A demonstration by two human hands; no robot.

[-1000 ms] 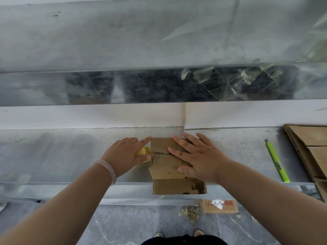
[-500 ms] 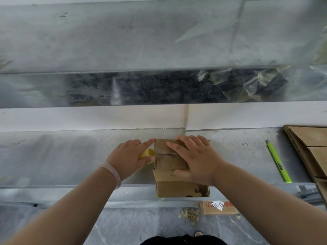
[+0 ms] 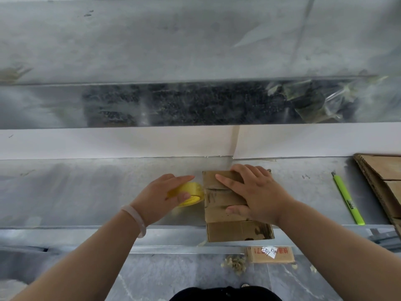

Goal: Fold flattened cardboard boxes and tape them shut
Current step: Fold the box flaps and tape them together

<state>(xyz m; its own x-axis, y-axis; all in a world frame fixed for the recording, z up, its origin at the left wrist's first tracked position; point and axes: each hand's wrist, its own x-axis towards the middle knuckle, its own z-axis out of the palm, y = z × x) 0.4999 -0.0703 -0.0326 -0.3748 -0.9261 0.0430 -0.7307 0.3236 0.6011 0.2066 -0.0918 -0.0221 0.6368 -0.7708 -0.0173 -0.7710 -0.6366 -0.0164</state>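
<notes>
The small brown cardboard box (image 3: pixel 236 232) sits at the near edge of the grey metal table (image 3: pixel 86 192), its flaps pressed down by the flat right hand (image 3: pixel 258 194). The left hand (image 3: pixel 160 194) grips a yellow tape roll (image 3: pixel 192 192) just beside it. Easing pressure could let the flaps spring up, skewing the tape.

The cardboard box (image 3: pixel 236 231) is tan-brown, with black smudges on its front face and faint dark scribbles on top. The tape roll (image 3: pixel 191 193) is translucent yellow. The desk (image 3: pixel 86 192) is dull silver-grey with cloudy paler streaks. The paper strip (image 3: pixel 108 142) is white; the band (image 3: pixel 195 105) is black and speckled. The cutter (image 3: pixel 347 200) is lime green with a dark tip. The flattened boxes (image 3: pixel 382 177) are brown. The bracelet (image 3: pixel 135 218) is milky white. The floor (image 3: pixel 195 274) is grey with thin pale veins. The cardboard scrap (image 3: pixel 271 255) bears red print and a white label with black handwriting.
</notes>
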